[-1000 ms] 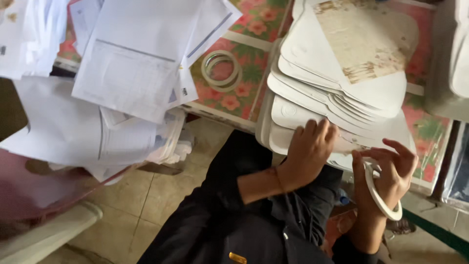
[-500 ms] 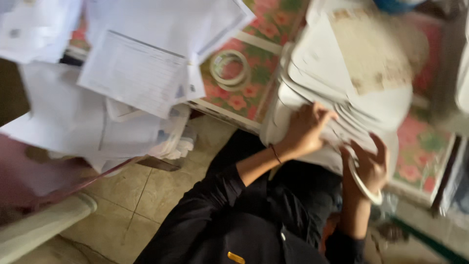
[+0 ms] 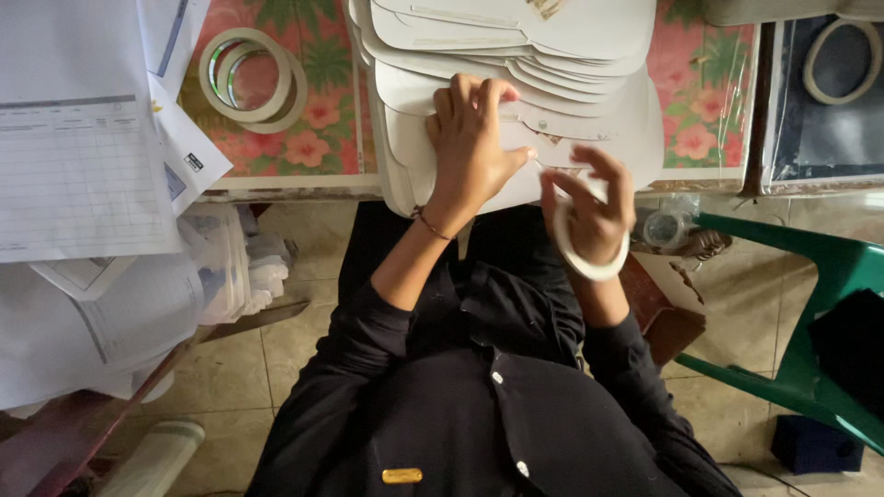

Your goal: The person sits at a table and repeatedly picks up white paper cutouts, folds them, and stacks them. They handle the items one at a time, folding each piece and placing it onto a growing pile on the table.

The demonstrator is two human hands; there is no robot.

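The right hand (image 3: 589,216) is closed around a white tape roll (image 3: 582,247), fingers hooked through its hole; the ring looks light and stiff, best held by its rim. Just left of it, the left hand (image 3: 471,147) lies flat, fingers spread, pressing down the stack of white card cutouts (image 3: 552,64). These look thin, bendable and slippery, safest pinned at the near edge. Beyond the stack, further left, more tape rolls (image 3: 253,74) lie on the floral tablecloth (image 3: 318,138).

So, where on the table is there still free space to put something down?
A bare strip of floral tablecloth lies between the tape rolls and the stack of white cut-outs. Another patch shows right of the stack. The left is crowded with paper sheets; the left hand and right hand occupy the stack's near edge.
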